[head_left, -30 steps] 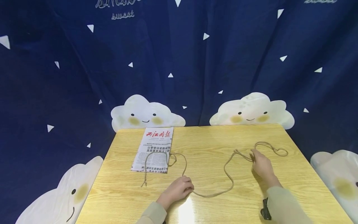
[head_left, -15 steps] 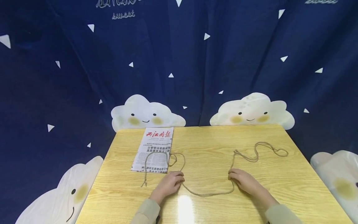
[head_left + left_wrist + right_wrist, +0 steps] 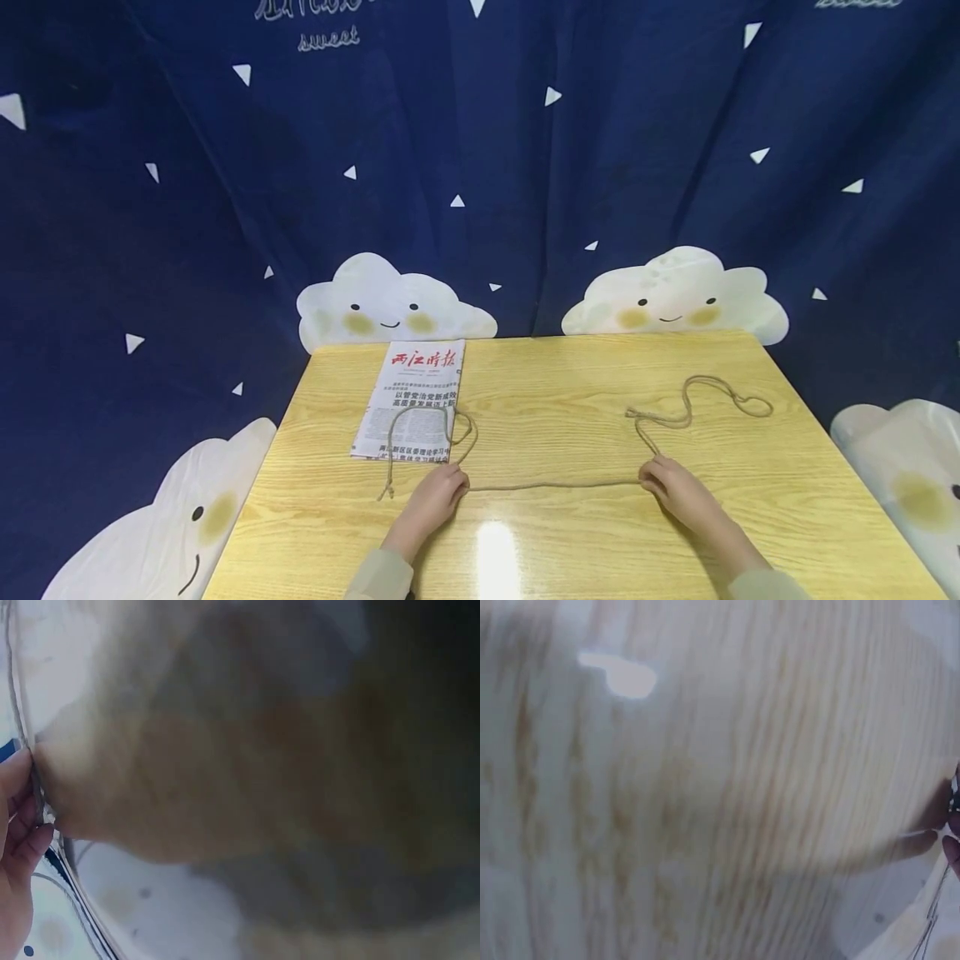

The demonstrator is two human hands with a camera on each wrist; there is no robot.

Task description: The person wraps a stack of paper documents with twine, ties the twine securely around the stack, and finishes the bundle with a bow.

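A thin tan cord (image 3: 555,485) runs nearly straight across the table between my two hands. My left hand (image 3: 433,500) pinches it just below the newspaper's lower right corner; in the left wrist view the thumb and fingers (image 3: 28,844) close on the cord (image 3: 12,675). Farther right, my right hand (image 3: 681,496) pinches the cord too, and only its fingertips (image 3: 952,851) show at the edge of the right wrist view. Beyond the left hand the cord loops over the folded newspaper (image 3: 420,379). Past the right hand it bends to a knotted spot and curls into a loop.
The wooden table (image 3: 555,550) carries the newspaper at its back left. Behind it hangs a dark blue curtain (image 3: 495,125) with white triangles and smiling clouds. A bright glare patch lies on the table's front middle.
My right hand has come from the back right toward the front, then slightly right along the cord. My left hand has shifted left. The sagging cord between them is now almost straight.
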